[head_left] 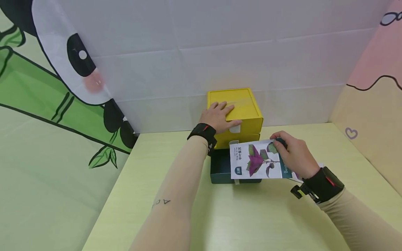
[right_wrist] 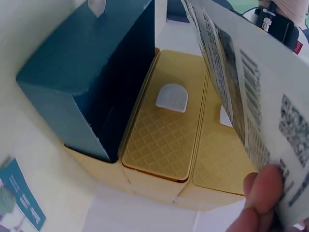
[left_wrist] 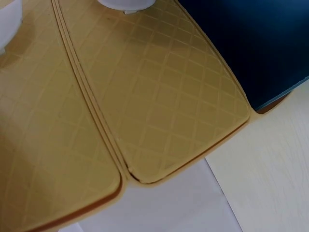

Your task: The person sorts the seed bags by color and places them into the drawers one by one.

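A yellow drawer box (head_left: 243, 101) stands against the back wall, and my left hand (head_left: 216, 116) lies on its top with fingers spread. Its lowest drawer (head_left: 220, 170), dark teal, is pulled out towards me; how much lies inside is hidden. Over that drawer my right hand (head_left: 296, 153) pinches a flat printed seed packet (head_left: 257, 162) by its teal end. A purple plant picture faces up, and the right wrist view shows barcodes on the packet's back (right_wrist: 256, 92). Diamond-patterned drawer fronts (left_wrist: 183, 96) fill much of the left wrist view, where no fingers appear.
Another printed packet (right_wrist: 21, 193) lies on the table, partly hidden under my right hand in the head view. White pull tabs (right_wrist: 172, 97) stick out from the drawer fronts. A cartoon-printed cloth wall (head_left: 176, 69) rises behind the pale wooden table (head_left: 251, 216).
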`<state>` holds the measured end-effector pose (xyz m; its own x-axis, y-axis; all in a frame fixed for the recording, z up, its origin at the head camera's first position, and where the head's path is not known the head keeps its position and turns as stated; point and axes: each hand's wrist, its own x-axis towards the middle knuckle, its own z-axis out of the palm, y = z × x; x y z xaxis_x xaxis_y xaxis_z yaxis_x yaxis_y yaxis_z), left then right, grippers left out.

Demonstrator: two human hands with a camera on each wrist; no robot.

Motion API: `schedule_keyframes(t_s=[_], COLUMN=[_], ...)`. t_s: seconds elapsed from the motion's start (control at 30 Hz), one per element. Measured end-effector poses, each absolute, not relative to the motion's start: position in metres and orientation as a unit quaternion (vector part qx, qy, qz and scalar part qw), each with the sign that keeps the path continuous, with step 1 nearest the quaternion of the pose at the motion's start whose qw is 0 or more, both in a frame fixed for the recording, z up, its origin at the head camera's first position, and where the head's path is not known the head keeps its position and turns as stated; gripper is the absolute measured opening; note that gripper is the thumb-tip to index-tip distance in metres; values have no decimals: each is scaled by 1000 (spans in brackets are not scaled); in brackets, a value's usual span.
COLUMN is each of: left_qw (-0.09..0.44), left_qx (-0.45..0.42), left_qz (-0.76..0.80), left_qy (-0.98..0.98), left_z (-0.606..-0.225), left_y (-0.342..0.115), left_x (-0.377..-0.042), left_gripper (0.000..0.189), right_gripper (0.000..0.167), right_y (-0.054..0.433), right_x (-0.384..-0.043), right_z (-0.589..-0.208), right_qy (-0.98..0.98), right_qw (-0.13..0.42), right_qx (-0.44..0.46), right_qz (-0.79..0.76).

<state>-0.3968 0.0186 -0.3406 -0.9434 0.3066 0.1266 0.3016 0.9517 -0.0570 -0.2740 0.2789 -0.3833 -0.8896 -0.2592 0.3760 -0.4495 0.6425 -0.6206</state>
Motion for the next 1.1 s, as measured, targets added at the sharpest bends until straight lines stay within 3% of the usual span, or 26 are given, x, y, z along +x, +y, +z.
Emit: schedule_keyframes(t_s=[0.4, 0.6, 0.87, 1.1], left_qw=[72, 70, 66, 71], left_qx=[-171, -185, -187, -185], left_qz=[19, 16, 6, 5], left_qy=[-983, -980, -980, -980], left_z=[-342, -341, -340, -343], left_y=[9, 2, 3, 2], left_x=[-379, -367, -367, -370], left_gripper=[83, 83, 83, 84], right_gripper=[17, 17, 16, 17], right_y=[257, 243, 241, 239], right_x=[-255, -241, -246, -251], right_z=[-376, -373, -376, -384], right_qy=[-902, -909, -904, -907], right_qw=[226, 231, 253, 240], right_qx=[202, 183, 213, 221], right_qz=[307, 293, 272, 267])
